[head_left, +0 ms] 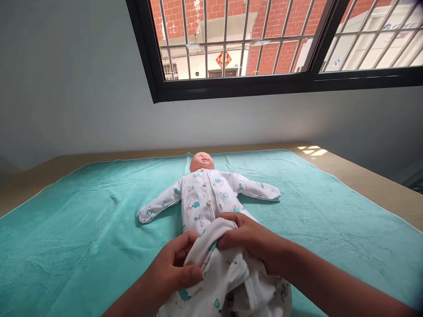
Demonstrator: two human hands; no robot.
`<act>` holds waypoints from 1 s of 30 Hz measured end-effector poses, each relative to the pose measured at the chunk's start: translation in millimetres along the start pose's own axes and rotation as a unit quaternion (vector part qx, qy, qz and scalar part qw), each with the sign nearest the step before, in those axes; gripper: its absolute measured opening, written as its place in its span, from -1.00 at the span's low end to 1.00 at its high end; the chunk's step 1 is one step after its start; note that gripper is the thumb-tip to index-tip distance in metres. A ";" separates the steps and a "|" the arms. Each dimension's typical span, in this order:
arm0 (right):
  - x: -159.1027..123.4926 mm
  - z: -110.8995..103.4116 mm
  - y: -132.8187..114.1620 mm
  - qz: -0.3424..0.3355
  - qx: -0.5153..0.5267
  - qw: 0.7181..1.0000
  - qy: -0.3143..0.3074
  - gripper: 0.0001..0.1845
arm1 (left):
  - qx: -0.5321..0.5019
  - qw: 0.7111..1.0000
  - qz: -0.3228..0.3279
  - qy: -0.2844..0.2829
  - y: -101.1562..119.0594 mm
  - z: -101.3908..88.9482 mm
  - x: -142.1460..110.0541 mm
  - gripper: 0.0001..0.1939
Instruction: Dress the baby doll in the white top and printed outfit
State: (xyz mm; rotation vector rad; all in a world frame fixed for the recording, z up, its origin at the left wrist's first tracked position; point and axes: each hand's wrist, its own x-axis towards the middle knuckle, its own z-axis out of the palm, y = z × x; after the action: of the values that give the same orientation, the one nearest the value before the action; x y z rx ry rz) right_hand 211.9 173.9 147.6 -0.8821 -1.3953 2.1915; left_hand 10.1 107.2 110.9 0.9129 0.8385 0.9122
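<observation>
The white garment [196, 204], printed with small teal and pink figures, is on a doll [202, 161] lying face up with its head at the far end. One sleeve slants down at left; buttons run down the chest; the other sleeve reaches out at right. Nearest the camera is bunched cloth [231, 268] with the same print, probably the garment's lower part, though its folds hide the join.

The left hand [172, 268] is partly closed, thumb and fingers around the cloth's left edge. The right hand [246, 237] is closed more tightly, pinching the top fold between thumb and fingers.

Under the doll, a teal towel [99, 211] with shallow creases covers much of a light wooden table [357, 174]. Behind, a pale wall [82, 88] runs from the left to a dark-framed window [231, 89] with metal bars, red brick beyond. Sunlight patches [313, 152] fall on the table at far right.
</observation>
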 end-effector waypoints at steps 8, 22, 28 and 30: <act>5.1 -0.7 8.3 -0.013 0.125 0.991 -0.033 -0.81 | -0.107 0.994 -0.027 0.006 -2.5 3.8 -13.2 -0.39; 0.0 -7.4 9.3 0.003 0.037 0.989 -0.146 -0.64 | 0.038 0.998 -0.037 -0.023 0.7 10.6 -13.9 -0.44; 1.2 0.2 12.1 -0.003 0.091 0.989 -0.121 -0.61 | -0.088 0.990 -0.034 0.103 -0.6 17.0 -12.7 -0.59; 0.2 -2.0 9.8 0.034 0.036 0.989 -0.142 -0.56 | -0.122 0.986 -0.013 0.113 -0.3 20.0 -12.8 -0.53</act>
State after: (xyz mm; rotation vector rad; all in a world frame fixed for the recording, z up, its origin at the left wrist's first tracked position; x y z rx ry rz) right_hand 213.2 171.2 138.0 -0.6182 -1.4172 2.4810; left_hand 23.1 89.9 120.7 0.5905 0.9060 1.0835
